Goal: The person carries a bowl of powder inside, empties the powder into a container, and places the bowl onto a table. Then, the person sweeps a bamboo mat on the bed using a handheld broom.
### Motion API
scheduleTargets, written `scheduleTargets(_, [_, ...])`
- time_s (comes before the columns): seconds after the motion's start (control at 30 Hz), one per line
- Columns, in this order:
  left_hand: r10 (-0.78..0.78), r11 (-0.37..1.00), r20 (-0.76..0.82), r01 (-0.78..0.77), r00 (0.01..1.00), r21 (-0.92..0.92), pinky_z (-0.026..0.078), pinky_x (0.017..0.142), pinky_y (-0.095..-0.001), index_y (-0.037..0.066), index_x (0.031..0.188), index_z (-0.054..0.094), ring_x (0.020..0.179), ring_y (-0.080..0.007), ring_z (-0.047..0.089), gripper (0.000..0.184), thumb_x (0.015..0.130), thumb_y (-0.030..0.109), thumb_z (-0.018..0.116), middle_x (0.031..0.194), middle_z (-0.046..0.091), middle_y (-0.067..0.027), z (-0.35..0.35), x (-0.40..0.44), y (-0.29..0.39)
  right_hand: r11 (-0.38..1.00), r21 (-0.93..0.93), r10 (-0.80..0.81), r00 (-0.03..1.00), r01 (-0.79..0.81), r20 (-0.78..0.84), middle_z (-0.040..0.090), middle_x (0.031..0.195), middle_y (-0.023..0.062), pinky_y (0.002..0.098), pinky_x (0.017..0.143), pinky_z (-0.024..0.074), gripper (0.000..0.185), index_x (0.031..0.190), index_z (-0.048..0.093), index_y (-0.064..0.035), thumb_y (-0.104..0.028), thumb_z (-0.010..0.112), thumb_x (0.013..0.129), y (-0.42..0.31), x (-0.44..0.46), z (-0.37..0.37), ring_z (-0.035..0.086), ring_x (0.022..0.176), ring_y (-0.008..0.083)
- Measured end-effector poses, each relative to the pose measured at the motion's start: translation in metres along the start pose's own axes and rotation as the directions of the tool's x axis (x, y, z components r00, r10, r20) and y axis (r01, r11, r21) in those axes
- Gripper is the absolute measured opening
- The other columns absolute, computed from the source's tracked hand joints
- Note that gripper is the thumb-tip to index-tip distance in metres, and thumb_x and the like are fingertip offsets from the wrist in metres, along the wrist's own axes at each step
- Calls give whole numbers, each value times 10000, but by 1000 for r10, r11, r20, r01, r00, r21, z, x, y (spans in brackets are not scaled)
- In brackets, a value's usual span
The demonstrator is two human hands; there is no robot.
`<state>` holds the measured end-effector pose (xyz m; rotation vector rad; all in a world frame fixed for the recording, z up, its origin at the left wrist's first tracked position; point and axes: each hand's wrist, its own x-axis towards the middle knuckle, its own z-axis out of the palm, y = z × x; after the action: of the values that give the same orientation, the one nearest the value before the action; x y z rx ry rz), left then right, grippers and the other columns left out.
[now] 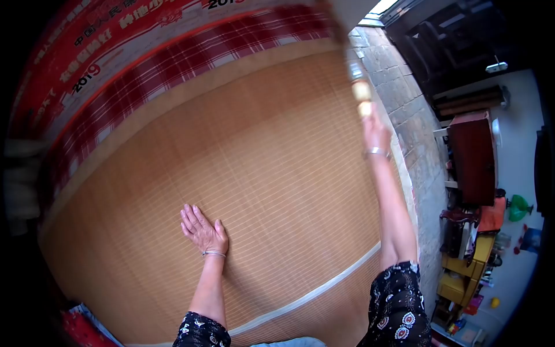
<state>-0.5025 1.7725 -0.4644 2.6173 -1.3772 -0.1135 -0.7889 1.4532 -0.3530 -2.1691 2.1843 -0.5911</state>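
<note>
A large woven mat (289, 173) with thin pale lines spreads over the surface below me. My left hand (204, 231) rests palm down on it, fingers stretched out, with nothing in it. Further forward on the right, my right hand (377, 132) is closed around the pale wooden handle of a brush-like tool (361, 89), blurred by motion. The tool's far end is too smeared to make out fully. A bracelet circles each wrist.
Red plaid cloth (231, 56) and a red printed banner (115, 34) border the mat at the back left. Stone floor (399, 87) runs along the right. Beyond it stand a dark red cabinet (473, 156) and yellow drawers (454, 286).
</note>
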Motion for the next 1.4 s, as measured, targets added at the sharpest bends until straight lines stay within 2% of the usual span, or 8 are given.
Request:
scheduleTargets(0.17, [21, 1000, -23, -21, 999, 23, 72, 1058, -451, -36, 1323, 214, 1320, -322, 97, 707, 750, 285, 477, 1417, 145, -188, -1, -4, 2, 917, -2, -383, 880, 399, 280, 517, 561, 150, 419, 513, 456, 489, 1314, 354, -217, -262, 483, 844, 1, -77, 5, 565, 560, 315])
scheduleTargets(0.27, [21, 1000, -60, -20, 998, 11, 73, 1058, -443, -28, 1323, 221, 1322, -313, 99, 692, 748, 273, 461, 1420, 146, -178, 3, 1, 3, 978, -207, 79, 976, -36, 201, 576, 650, 193, 451, 539, 456, 464, 1301, 371, -207, -259, 473, 852, 54, -44, 13, 587, 606, 346])
scheduleTargets(0.43, [47, 998, -75, -44, 996, 35, 72, 1057, -451, -44, 1318, 217, 1320, -322, 100, 706, 752, 284, 483, 1416, 150, -188, 2, -3, 3, 985, 57, 163, 986, -165, 32, 575, 661, 201, 403, 479, 441, 469, 1290, 384, -105, -189, 496, 842, 75, -89, -10, 581, 566, 303])
scheduleTargets(0.63, [41, 999, -102, -38, 994, 28, 71, 1056, -445, -9, 1330, 223, 1325, -300, 107, 667, 774, 278, 451, 1422, 158, -156, 9, -4, 0, 894, 257, -437, 838, 367, 326, 490, 664, 82, 369, 453, 440, 534, 1332, 329, -131, -165, 510, 831, 44, -251, -23, 538, 547, 235])
scheduleTargets(0.87, [59, 997, -133, -51, 989, 62, 89, 1052, -446, -16, 1326, 236, 1323, -301, 115, 670, 781, 305, 458, 1422, 160, -159, 13, -6, -2, 896, -78, 445, 882, -438, 157, 594, 892, 189, 373, 563, 446, 487, 1319, 333, -74, -147, 478, 860, 150, -229, -31, 582, 668, 280])
scheduleTargets(0.97, [71, 996, -172, -62, 983, 62, 96, 1053, -438, 7, 1328, 249, 1319, -290, 137, 634, 799, 304, 433, 1419, 185, -137, 15, -7, 1, 942, 24, 335, 942, -335, -32, 586, 897, 232, 420, 589, 457, 475, 1305, 340, -74, -140, 482, 856, 157, -262, -51, 590, 723, 355])
scheduleTargets(1.23, [109, 992, -235, -92, 966, 81, 114, 1049, -430, 10, 1325, 265, 1315, -276, 153, 643, 793, 307, 471, 1419, 196, -123, 23, -10, -4, 971, -233, -4, 975, 57, 223, 477, 1062, 139, 452, 817, 380, 593, 1239, 381, -34, -161, 621, 712, 121, -420, -60, 458, 953, 322])
scheduleTargets(1.4, [152, 986, -298, -122, 942, 117, 131, 1042, -424, 29, 1320, 291, 1310, -269, 171, 606, 819, 332, 451, 1413, 218, -122, 32, -12, -12, 958, -286, 33, 998, -15, 60, 445, 1120, 120, 480, 850, 330, 514, 1155, 414, -57, -185, 604, 694, 113, -439, -30, 423, 1003, 328])
